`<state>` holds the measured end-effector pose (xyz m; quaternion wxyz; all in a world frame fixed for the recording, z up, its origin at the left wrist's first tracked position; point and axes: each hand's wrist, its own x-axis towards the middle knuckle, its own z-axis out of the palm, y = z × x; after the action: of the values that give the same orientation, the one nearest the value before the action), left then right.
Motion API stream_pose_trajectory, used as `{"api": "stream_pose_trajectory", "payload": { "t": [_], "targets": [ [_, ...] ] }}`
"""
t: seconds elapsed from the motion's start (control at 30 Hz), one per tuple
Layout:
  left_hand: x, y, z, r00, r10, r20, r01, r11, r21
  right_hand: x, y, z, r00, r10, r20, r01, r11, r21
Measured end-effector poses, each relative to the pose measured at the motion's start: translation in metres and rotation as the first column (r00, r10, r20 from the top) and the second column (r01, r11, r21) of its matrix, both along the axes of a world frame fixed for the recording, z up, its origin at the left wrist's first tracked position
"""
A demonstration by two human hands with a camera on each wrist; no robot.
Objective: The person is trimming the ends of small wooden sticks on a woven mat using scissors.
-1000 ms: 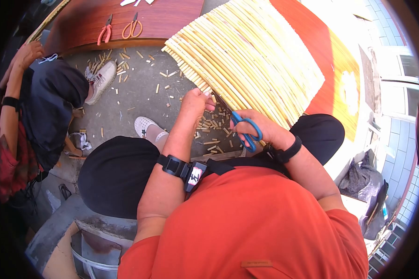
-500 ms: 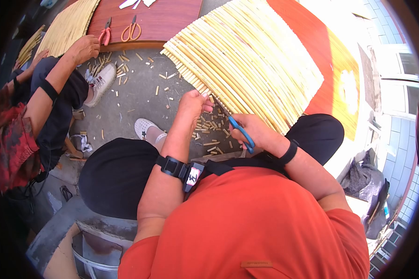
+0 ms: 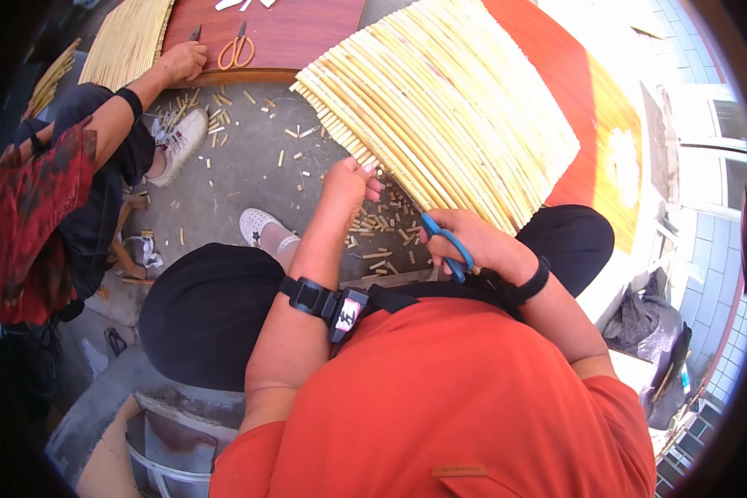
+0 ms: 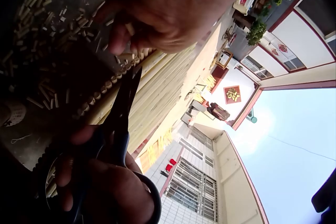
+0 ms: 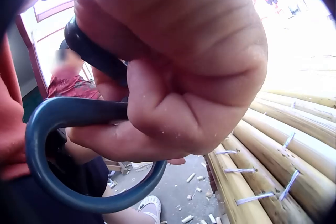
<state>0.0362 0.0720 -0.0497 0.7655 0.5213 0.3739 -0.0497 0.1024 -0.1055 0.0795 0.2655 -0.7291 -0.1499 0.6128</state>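
A mat of pale sticks tied side by side (image 3: 440, 108) slopes up in front of me. At its near left edge my left hand (image 3: 347, 187) pinches the stick ends between thumb and curled fingers. My right hand (image 3: 473, 236) grips blue-handled scissors (image 3: 448, 247), its fingers through the loops. In the left wrist view the dark scissor blades (image 4: 125, 95) reach along the mat's edge (image 4: 157, 90), tips close to the left fingers (image 4: 119, 39). The right wrist view shows a large blue loop (image 5: 79, 203) below the curled right hand (image 5: 178, 77), with white ties on the sticks (image 5: 252, 182) alongside.
Short cut stick pieces (image 3: 378, 222) litter the floor. A red-brown table (image 3: 307, 33) stands ahead, with orange-handled scissors (image 3: 236, 54) on it. At left, another person's hand (image 3: 183, 62) covers the pliers' handles, beside a second mat (image 3: 129, 41).
The scissor handles have drawn together, then parted somewhat, as my right hand shifted slightly right. My left hand stays at the mat's edge. The other person's hand has reached over to the pliers.
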Motion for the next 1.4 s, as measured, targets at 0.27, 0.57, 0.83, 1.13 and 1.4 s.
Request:
{"api": "stream_pose_trajectory", "payload": {
  "t": [0.27,0.57,0.83,1.13,1.4],
  "targets": [
    [-0.003,0.004,0.004,0.996,-0.074,-0.041,0.076,0.996,0.056,0.004,0.01,-0.008,0.994,-0.049,-0.1,0.054,0.998,0.044],
    [-0.003,0.002,0.012,0.997,-0.061,-0.055,0.063,0.997,0.036,0.005,0.013,-0.015,0.989,-0.097,-0.109,0.104,0.993,0.055],
    [-0.003,0.003,0.01,0.998,-0.063,-0.022,0.064,0.998,0.012,-0.003,0.004,-0.03,0.996,-0.09,0.019,0.088,0.991,0.101],
    [-0.005,0.007,0.009,0.995,-0.102,-0.023,0.101,0.994,-0.042,-0.017,-0.001,-0.037,0.965,-0.213,-0.154,0.235,0.961,0.146],
    [-0.004,0.006,0.005,0.998,-0.065,-0.017,0.064,0.998,-0.023,-0.006,-0.008,-0.023,0.966,-0.163,-0.202,0.19,0.974,0.125]
  ]
}}
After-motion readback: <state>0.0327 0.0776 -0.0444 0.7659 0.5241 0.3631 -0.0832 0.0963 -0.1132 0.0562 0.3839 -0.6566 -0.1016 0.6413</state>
